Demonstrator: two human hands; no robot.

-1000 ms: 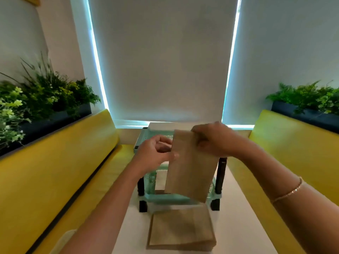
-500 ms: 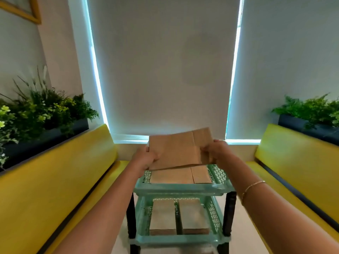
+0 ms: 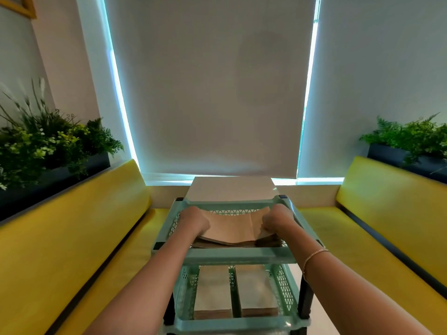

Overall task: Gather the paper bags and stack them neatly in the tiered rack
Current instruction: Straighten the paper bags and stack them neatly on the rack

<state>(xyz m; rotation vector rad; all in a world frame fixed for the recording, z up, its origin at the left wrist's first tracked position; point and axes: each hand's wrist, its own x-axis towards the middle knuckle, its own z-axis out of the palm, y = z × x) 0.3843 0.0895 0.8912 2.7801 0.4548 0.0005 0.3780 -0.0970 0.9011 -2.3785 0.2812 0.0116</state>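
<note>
Here, both hands reach into the top tier of the mint-green tiered rack [image 3: 238, 256], the left hand [image 3: 194, 221] gripping the left edge and the right hand [image 3: 278, 221] pinching the right edge of a brown paper bag [image 3: 232, 228]. That bag lies slightly bowed on a stack of bags [image 3: 242, 244] already in that tier. In the tier below, two more stacks [image 3: 212, 290] sit side by side, though their count is hard to judge.

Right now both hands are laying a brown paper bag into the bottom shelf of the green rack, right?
Not the bottom shelf. The head view shows the left hand and right hand laying the paper bag into the rack's top shelf.
</note>
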